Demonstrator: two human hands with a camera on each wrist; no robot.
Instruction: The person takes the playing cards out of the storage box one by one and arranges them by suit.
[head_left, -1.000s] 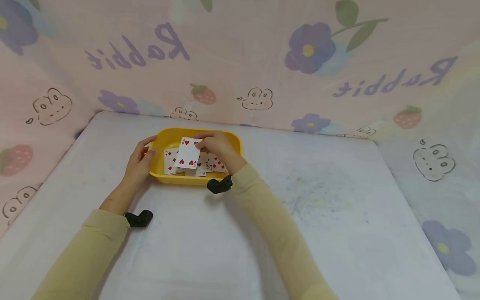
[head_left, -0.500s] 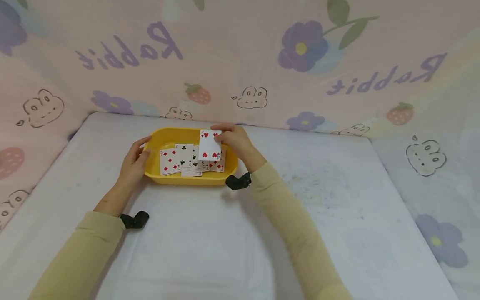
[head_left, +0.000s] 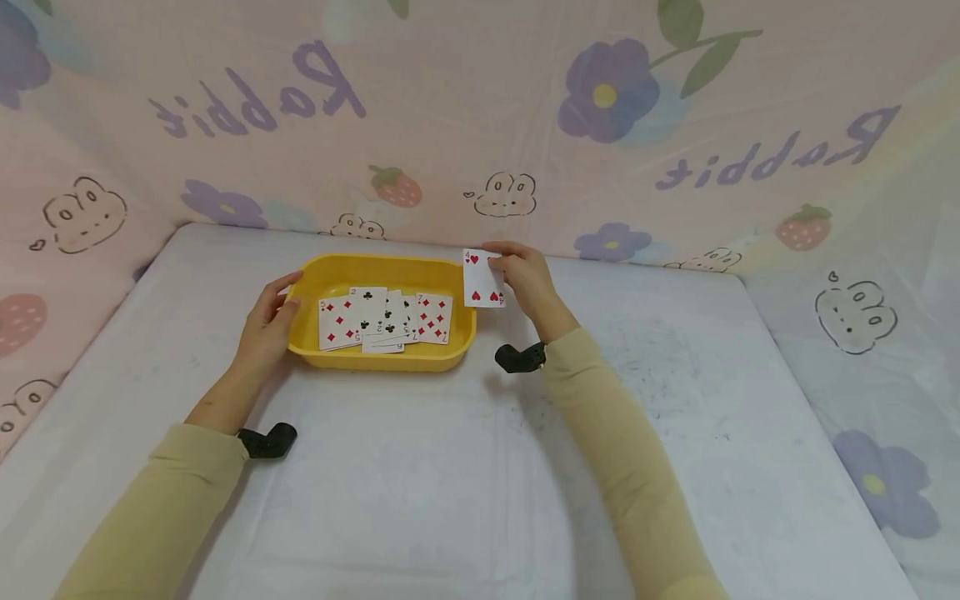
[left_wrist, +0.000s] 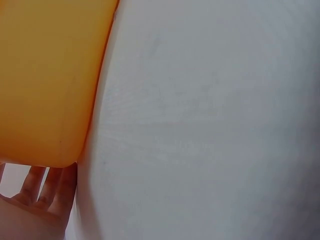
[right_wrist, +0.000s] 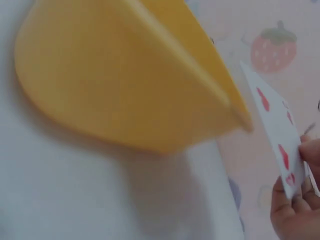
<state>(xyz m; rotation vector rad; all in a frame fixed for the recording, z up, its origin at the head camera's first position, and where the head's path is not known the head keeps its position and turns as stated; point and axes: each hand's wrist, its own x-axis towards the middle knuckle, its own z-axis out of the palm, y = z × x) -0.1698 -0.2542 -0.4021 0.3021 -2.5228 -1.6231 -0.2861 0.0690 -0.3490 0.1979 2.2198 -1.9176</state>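
A yellow plastic tray (head_left: 382,362) stands on the table, with several playing cards lying face up in it, among them the five of diamonds (head_left: 339,323), the two of clubs (head_left: 367,310) and the seven of diamonds (head_left: 435,319). At the tray's left end my left hand (head_left: 264,329) holds the rim; in the left wrist view, its fingers (left_wrist: 62,192) reach the end wall. Just beyond the right rim, my right hand (head_left: 528,279) pinches the four of hearts (head_left: 480,282) by its right side, raised above the table. The right wrist view shows this card (right_wrist: 275,125) tilted, apart from the tray.
White cloth covers the table (head_left: 390,483), with faint dark marks (head_left: 637,375) on the right side. A printed curtain (head_left: 465,100) with rabbits, flowers and strawberries hangs behind and at both sides. Black wrist devices (head_left: 268,442) project from the sleeves.
My right hand has carried the four of hearts rightward from over the cards to past the tray's right rim, uncovering the two of clubs and seven of diamonds. My left hand stays at the tray.
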